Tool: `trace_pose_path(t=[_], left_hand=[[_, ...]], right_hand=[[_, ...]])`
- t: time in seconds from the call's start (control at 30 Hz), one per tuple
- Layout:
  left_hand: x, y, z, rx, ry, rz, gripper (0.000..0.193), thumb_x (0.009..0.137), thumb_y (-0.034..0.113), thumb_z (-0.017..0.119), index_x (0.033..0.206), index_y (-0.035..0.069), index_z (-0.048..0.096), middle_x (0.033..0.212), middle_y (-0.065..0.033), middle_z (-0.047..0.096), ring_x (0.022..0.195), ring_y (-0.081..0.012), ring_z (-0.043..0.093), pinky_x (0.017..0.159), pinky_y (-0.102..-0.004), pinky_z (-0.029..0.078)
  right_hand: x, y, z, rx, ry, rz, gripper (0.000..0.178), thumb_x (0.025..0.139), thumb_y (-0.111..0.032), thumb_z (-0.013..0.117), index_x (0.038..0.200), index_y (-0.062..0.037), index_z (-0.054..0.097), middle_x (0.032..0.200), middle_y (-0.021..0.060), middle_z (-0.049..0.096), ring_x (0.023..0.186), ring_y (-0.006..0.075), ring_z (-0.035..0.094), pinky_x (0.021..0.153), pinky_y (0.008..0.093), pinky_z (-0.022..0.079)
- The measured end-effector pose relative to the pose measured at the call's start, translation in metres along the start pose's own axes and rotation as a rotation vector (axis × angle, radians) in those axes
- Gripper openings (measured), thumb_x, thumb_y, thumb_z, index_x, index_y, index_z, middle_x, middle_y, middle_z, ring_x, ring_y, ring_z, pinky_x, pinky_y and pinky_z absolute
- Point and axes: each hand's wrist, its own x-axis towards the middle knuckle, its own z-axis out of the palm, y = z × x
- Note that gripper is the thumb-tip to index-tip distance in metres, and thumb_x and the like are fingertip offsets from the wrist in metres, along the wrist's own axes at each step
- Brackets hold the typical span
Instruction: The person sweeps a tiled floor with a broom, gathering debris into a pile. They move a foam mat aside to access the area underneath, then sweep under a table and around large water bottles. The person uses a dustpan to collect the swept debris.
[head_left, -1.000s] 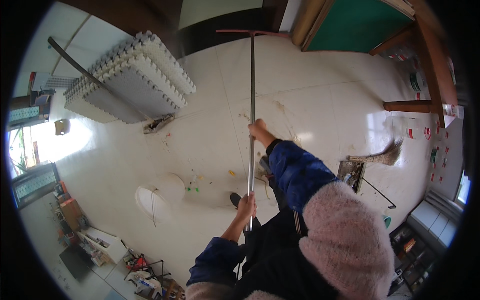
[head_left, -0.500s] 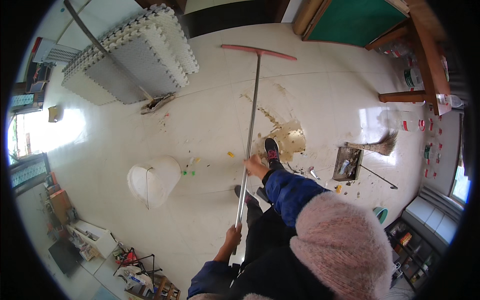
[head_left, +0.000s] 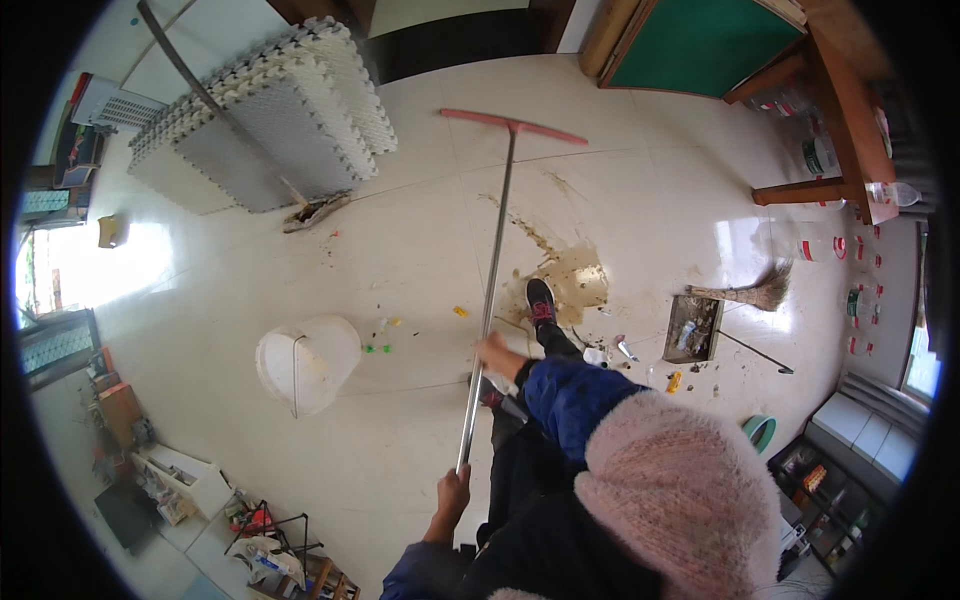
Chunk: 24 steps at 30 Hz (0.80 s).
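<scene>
Right hand [head_left: 492,352] clamped mid-shaft, left hand [head_left: 453,494] clamped at the end of the floor squeegee [head_left: 497,225] — blade out at 12 o'clock. Likely mid-stroke; brown spill [head_left: 565,275] sits at 1 o'clock, so the blade needs drawing through it.

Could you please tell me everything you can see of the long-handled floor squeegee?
The squeegee has a thin, straight, metal-looking pole and a narrow reddish-pink crossbar head. The head lies on the pale tiled floor, beyond a brown spill. The right hand grips mid-pole and the left hand holds its near end.
</scene>
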Motion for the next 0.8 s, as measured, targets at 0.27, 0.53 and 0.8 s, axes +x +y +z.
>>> trace_pose_path(t=[0.27, 0.53, 0.8], left_hand=[[0.01, 0.053, 0.004, 0.025, 0.025, 0.014, 0.048, 0.09, 0.041, 0.045, 0.077, -0.005, 0.054, 0.066, -0.028, 0.057, 0.067, -0.0467, 0.056, 0.058, -0.0516, 0.043], [0.018, 0.08, 0.006, -0.088, 0.125, 0.077, 0.048, 0.088, 0.041, 0.047, 0.076, -0.005, 0.053, 0.066, -0.0291, 0.056, 0.067, -0.0469, 0.056, 0.058, -0.0518, 0.043], [0.021, 0.082, -0.006, -0.081, 0.131, 0.119, 0.047, 0.087, 0.04, 0.05, 0.073, -0.005, 0.052, 0.063, -0.0279, 0.055, 0.064, -0.046, 0.056, 0.055, -0.0507, 0.041]], right_hand=[[-0.002, -0.027, -0.039, 0.104, -0.006, -0.052, 0.026, 0.078, -0.018, 0.066, 0.075, 0.0033, 0.051, 0.06, 0.0144, 0.054, 0.048, 0.028, 0.058, 0.041, 0.0452, 0.049], [0.002, -0.062, -0.073, 0.238, -0.022, -0.143, 0.026, 0.076, -0.02, 0.067, 0.077, 0.003, 0.055, 0.063, 0.0137, 0.059, 0.051, 0.0249, 0.061, 0.043, 0.0449, 0.052], [-0.016, -0.072, -0.072, 0.248, 0.003, -0.135, 0.025, 0.077, -0.02, 0.064, 0.079, 0.0033, 0.055, 0.066, 0.0146, 0.058, 0.053, 0.0256, 0.06, 0.037, 0.0417, 0.047]])
